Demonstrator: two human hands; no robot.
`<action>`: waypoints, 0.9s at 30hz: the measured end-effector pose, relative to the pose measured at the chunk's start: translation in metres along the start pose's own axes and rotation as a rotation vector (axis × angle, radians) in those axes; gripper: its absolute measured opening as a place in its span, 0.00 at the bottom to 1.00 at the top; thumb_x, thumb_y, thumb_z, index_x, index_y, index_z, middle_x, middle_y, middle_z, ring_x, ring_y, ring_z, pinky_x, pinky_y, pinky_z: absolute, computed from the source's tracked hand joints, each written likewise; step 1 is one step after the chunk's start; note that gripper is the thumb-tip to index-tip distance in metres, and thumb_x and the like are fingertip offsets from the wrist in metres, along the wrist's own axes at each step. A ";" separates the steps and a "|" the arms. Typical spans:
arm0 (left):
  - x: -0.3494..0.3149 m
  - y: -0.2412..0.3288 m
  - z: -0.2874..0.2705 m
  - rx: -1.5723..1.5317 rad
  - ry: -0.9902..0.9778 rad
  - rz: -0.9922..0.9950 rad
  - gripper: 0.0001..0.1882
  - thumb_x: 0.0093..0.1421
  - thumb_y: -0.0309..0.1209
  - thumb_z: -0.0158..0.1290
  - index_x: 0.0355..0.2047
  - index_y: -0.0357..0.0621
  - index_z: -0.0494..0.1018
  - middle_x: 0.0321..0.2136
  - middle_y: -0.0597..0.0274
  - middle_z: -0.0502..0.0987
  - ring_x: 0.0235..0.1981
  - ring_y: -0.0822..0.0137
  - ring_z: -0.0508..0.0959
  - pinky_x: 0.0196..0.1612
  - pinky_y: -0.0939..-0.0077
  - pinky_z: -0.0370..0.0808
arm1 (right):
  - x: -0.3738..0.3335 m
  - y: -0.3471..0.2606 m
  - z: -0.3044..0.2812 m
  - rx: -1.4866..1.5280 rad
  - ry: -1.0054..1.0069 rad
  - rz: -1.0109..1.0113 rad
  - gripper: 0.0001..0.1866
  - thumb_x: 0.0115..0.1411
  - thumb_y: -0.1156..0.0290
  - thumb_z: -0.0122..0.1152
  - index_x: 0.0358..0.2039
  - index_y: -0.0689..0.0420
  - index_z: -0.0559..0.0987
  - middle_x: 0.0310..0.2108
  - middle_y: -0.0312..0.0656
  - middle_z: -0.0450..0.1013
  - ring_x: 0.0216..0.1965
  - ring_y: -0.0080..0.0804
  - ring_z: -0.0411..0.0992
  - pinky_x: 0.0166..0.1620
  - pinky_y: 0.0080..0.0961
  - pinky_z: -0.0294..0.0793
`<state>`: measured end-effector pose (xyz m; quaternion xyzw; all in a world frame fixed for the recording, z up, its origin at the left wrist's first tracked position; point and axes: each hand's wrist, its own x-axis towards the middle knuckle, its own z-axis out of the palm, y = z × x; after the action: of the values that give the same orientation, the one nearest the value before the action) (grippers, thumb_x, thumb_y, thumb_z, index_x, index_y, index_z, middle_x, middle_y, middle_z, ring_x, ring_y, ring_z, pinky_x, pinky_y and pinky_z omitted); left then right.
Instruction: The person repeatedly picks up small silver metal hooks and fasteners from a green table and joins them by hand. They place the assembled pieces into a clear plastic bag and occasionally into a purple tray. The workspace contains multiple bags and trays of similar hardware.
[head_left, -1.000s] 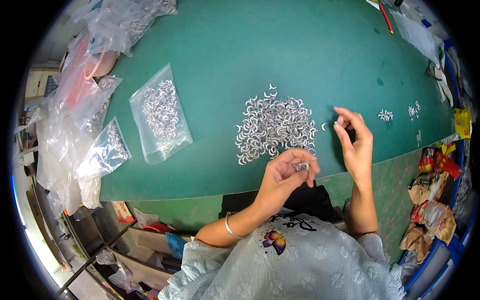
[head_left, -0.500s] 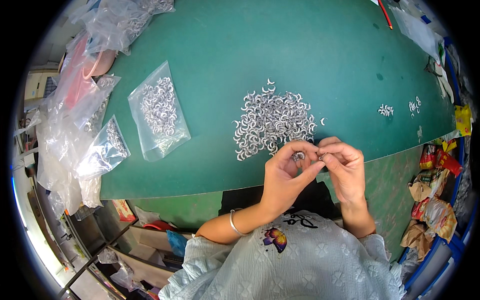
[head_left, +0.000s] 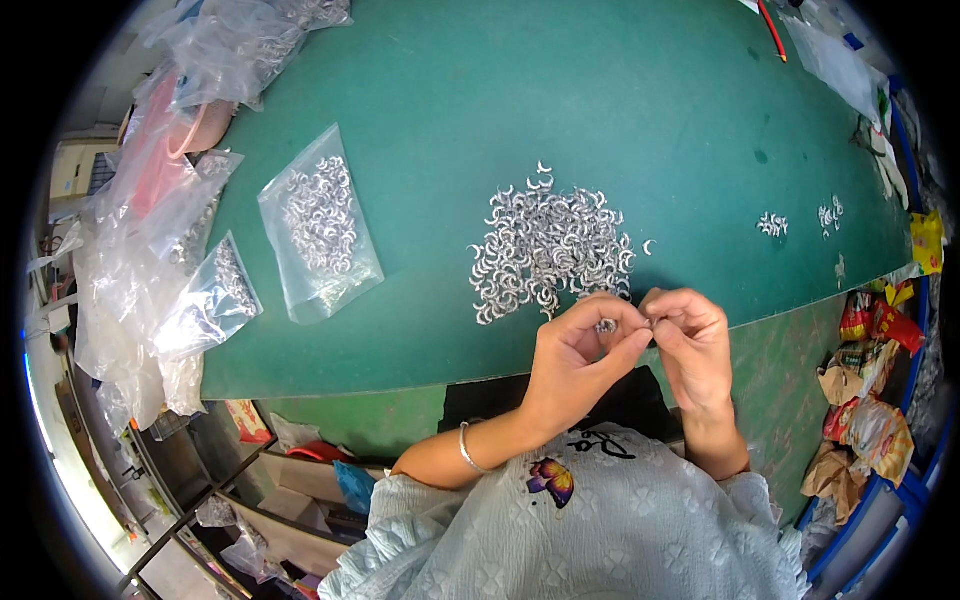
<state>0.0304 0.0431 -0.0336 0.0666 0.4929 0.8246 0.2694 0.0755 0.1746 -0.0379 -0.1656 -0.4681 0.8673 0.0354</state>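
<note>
A heap of small silver crescent-shaped metal pieces lies on the green table. In front of its near right edge, my left hand is closed in a pinch, and a few more silver pieces show within its curled fingers. My right hand pinches too, its thumb and forefinger meeting the left fingertips. Between the two pinches is a tiny metal piece, mostly covered by the fingers; its exact shape cannot be made out.
Left of the heap lies a clear plastic bag of similar pieces. More filled bags and a pink basket crowd the left edge. Two small clusters of pieces sit at the right. A red pencil-like stick lies far right.
Both hands have shifted slightly toward me, and the right fingers have curled more. The fingertips still meet in a pinch. The heap and bags look the same.
</note>
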 end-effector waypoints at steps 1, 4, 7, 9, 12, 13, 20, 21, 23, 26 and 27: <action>0.002 0.001 -0.004 -0.214 -0.012 -0.161 0.03 0.55 0.19 0.48 0.31 0.35 0.68 0.29 0.61 0.68 0.30 0.75 0.67 0.33 0.81 0.66 | 0.001 -0.001 0.002 0.021 0.024 0.024 0.06 0.51 0.80 0.60 0.31 0.64 0.76 0.29 0.39 0.72 0.31 0.22 0.69 0.37 0.17 0.67; 0.005 0.001 -0.015 -0.668 -0.080 -0.480 0.03 0.55 0.24 0.45 0.29 0.37 0.66 0.27 0.60 0.68 0.27 0.74 0.66 0.32 0.81 0.65 | 0.016 0.003 -0.010 -0.698 0.212 -0.337 0.10 0.47 0.78 0.63 0.32 0.62 0.75 0.28 0.37 0.72 0.30 0.22 0.67 0.34 0.18 0.65; 0.004 -0.002 -0.018 -0.703 -0.155 -0.464 0.03 0.54 0.25 0.43 0.28 0.38 0.65 0.26 0.58 0.68 0.26 0.72 0.66 0.31 0.80 0.66 | 0.037 0.003 -0.009 -1.290 0.306 -0.606 0.12 0.43 0.75 0.65 0.31 0.59 0.75 0.29 0.38 0.70 0.32 0.32 0.66 0.36 0.26 0.62; 0.004 -0.002 -0.019 -0.655 -0.163 -0.468 0.04 0.52 0.23 0.43 0.29 0.38 0.65 0.27 0.57 0.68 0.27 0.71 0.66 0.32 0.79 0.67 | 0.042 0.007 -0.009 -1.508 0.300 -0.655 0.11 0.43 0.74 0.65 0.29 0.58 0.75 0.32 0.39 0.69 0.34 0.36 0.65 0.38 0.29 0.60; 0.001 -0.007 -0.014 -0.457 -0.092 -0.396 0.06 0.55 0.24 0.44 0.32 0.36 0.67 0.27 0.58 0.69 0.27 0.72 0.68 0.32 0.79 0.68 | 0.044 0.008 -0.011 -1.574 0.271 -0.715 0.09 0.44 0.76 0.64 0.29 0.59 0.76 0.30 0.40 0.69 0.33 0.35 0.65 0.36 0.28 0.59; 0.000 -0.008 -0.014 -0.392 -0.070 -0.380 0.07 0.56 0.25 0.44 0.34 0.36 0.68 0.27 0.59 0.70 0.27 0.72 0.68 0.32 0.79 0.68 | 0.043 0.006 -0.011 -1.517 0.255 -0.718 0.08 0.44 0.77 0.63 0.28 0.60 0.76 0.29 0.40 0.69 0.33 0.35 0.65 0.36 0.28 0.60; 0.007 -0.010 -0.015 -0.349 -0.008 -0.412 0.12 0.60 0.31 0.48 0.39 0.34 0.71 0.28 0.65 0.71 0.28 0.76 0.68 0.32 0.80 0.67 | 0.023 -0.013 -0.001 -1.096 -0.058 -0.685 0.10 0.39 0.81 0.62 0.27 0.61 0.79 0.28 0.41 0.70 0.32 0.37 0.67 0.35 0.28 0.66; 0.009 -0.009 -0.015 -0.403 -0.028 -0.426 0.12 0.60 0.31 0.48 0.39 0.34 0.71 0.28 0.65 0.71 0.28 0.76 0.68 0.32 0.81 0.66 | 0.021 -0.014 -0.001 -1.127 -0.073 -0.728 0.11 0.39 0.81 0.62 0.27 0.60 0.79 0.28 0.40 0.70 0.31 0.37 0.67 0.35 0.29 0.66; 0.006 -0.006 -0.016 -0.334 -0.017 -0.447 0.11 0.59 0.30 0.49 0.39 0.34 0.71 0.27 0.65 0.71 0.27 0.77 0.68 0.31 0.82 0.66 | 0.017 -0.016 -0.002 -1.214 -0.093 -0.795 0.13 0.38 0.81 0.62 0.28 0.57 0.80 0.28 0.39 0.71 0.31 0.36 0.66 0.35 0.29 0.65; 0.007 -0.003 -0.015 -0.348 -0.001 -0.427 0.10 0.57 0.27 0.51 0.37 0.34 0.71 0.26 0.66 0.71 0.27 0.77 0.67 0.30 0.84 0.64 | 0.015 -0.024 0.001 -1.209 -0.150 -0.775 0.13 0.39 0.83 0.62 0.30 0.59 0.80 0.28 0.40 0.71 0.31 0.36 0.67 0.35 0.29 0.65; 0.007 -0.002 -0.014 -0.335 0.010 -0.415 0.10 0.57 0.27 0.52 0.37 0.34 0.72 0.25 0.66 0.70 0.27 0.77 0.67 0.30 0.84 0.64 | 0.013 -0.022 0.003 -1.114 -0.137 -0.712 0.13 0.40 0.83 0.62 0.30 0.61 0.79 0.28 0.41 0.71 0.30 0.37 0.68 0.34 0.28 0.66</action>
<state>0.0201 0.0362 -0.0435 -0.0854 0.3540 0.8222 0.4375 0.0602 0.1877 -0.0212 0.0611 -0.8738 0.4394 0.1993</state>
